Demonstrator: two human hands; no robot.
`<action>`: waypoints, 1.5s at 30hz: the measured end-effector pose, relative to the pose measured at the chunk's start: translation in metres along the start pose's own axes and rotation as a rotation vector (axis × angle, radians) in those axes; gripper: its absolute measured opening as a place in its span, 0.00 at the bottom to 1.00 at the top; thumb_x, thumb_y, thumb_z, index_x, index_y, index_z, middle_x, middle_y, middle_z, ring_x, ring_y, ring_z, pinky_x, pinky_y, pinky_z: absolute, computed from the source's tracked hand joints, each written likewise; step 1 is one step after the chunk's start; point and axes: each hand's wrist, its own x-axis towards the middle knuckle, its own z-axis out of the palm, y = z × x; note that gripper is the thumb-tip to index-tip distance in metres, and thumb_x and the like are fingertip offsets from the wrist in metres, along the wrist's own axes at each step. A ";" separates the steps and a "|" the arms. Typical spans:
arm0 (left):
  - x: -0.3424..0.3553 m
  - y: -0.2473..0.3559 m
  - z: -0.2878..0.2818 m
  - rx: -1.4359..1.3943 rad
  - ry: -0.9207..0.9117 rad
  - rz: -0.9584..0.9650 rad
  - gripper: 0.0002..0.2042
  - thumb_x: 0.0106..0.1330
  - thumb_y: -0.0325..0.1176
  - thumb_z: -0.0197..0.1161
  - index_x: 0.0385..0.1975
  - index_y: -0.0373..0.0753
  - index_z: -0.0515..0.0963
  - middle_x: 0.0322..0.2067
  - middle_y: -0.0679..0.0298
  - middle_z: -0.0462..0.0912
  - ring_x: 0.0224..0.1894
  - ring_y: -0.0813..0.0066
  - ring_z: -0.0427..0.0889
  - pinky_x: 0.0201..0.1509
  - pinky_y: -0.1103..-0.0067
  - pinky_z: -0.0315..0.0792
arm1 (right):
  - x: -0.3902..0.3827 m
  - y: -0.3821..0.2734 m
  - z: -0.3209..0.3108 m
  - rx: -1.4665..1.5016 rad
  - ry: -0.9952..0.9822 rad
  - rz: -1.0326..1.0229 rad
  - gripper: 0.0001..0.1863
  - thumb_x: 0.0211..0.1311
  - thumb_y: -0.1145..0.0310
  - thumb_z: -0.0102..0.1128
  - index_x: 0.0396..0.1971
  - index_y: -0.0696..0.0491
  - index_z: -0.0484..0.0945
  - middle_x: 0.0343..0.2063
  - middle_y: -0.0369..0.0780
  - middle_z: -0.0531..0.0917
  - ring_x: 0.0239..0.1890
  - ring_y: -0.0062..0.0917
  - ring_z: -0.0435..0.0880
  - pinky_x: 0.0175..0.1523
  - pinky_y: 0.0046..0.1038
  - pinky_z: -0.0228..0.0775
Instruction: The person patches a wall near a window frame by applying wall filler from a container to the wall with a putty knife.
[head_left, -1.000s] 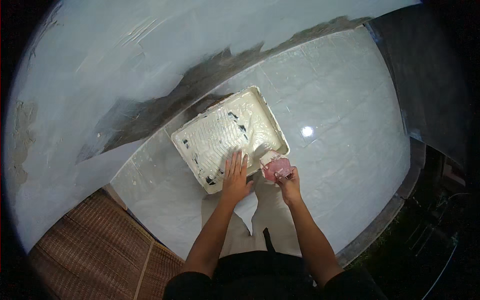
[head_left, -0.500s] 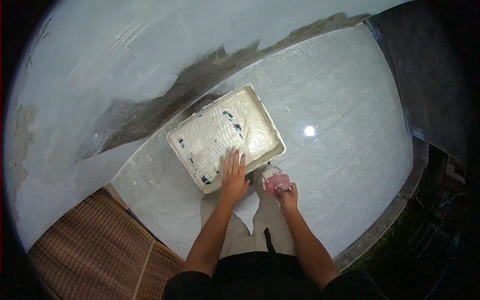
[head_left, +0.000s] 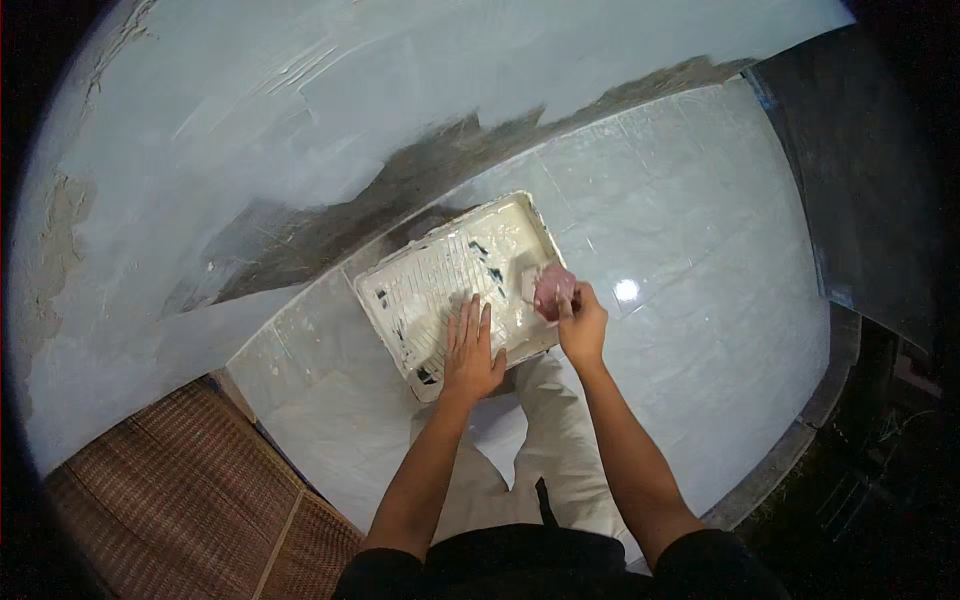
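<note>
A paint tray (head_left: 548, 229) lies at a slant in front of my legs. Cream-coloured paint (head_left: 510, 315) coats its inside, with a ribbed slope on the left and the deeper well on the right. My left hand (head_left: 472, 362) is open over the tray's near edge, fingers stretched across the ribs; whether the fingertips touch the paint I cannot tell. Over the well, my right hand (head_left: 585, 328) grips a pink object (head_left: 553, 291) smeared with whitish paint. Its exact kind is unclear, and the fingers cover its lower right side.
Beyond the tray rises a pale painted wall (head_left: 300, 130) with a bare grey-brown strip (head_left: 420, 170) along its foot. Light, glossy sheeting or tile (head_left: 700, 220) covers the floor. A woven brown mat (head_left: 190, 490) is at lower left, a dark panel (head_left: 850, 180) at right.
My right hand has carried the pink object up and forward, from beside the tray's near edge to over the well. My left hand remains at the near edge, and the view has shifted slightly.
</note>
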 end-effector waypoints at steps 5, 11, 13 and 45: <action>0.014 -0.015 -0.013 0.056 0.020 -0.049 0.40 0.60 0.40 0.60 0.69 0.30 0.50 0.72 0.48 0.45 0.75 0.53 0.39 0.76 0.57 0.35 | 0.043 -0.016 0.035 -0.236 -0.074 -0.110 0.10 0.59 0.71 0.59 0.39 0.60 0.77 0.26 0.56 0.81 0.31 0.53 0.82 0.37 0.43 0.74; 0.022 -0.028 -0.021 0.067 0.051 -0.015 0.40 0.60 0.40 0.60 0.69 0.29 0.50 0.72 0.48 0.45 0.75 0.51 0.39 0.75 0.55 0.36 | 0.070 -0.009 0.061 -0.317 -0.082 -0.150 0.13 0.54 0.72 0.61 0.40 0.59 0.78 0.27 0.56 0.81 0.32 0.53 0.81 0.38 0.46 0.73; 0.022 -0.032 -0.022 0.061 0.046 -0.024 0.40 0.60 0.40 0.60 0.68 0.29 0.51 0.72 0.48 0.45 0.75 0.51 0.39 0.75 0.55 0.36 | 0.072 -0.005 0.067 -0.297 -0.065 -0.172 0.14 0.53 0.73 0.62 0.41 0.59 0.78 0.27 0.56 0.81 0.32 0.53 0.82 0.38 0.46 0.73; 0.018 -0.048 -0.015 -0.009 0.044 -0.090 0.40 0.59 0.39 0.60 0.69 0.30 0.49 0.72 0.49 0.44 0.75 0.54 0.38 0.76 0.58 0.33 | 0.074 0.016 0.071 -0.342 -0.221 -0.125 0.09 0.52 0.73 0.59 0.33 0.61 0.81 0.25 0.54 0.82 0.29 0.46 0.85 0.37 0.38 0.75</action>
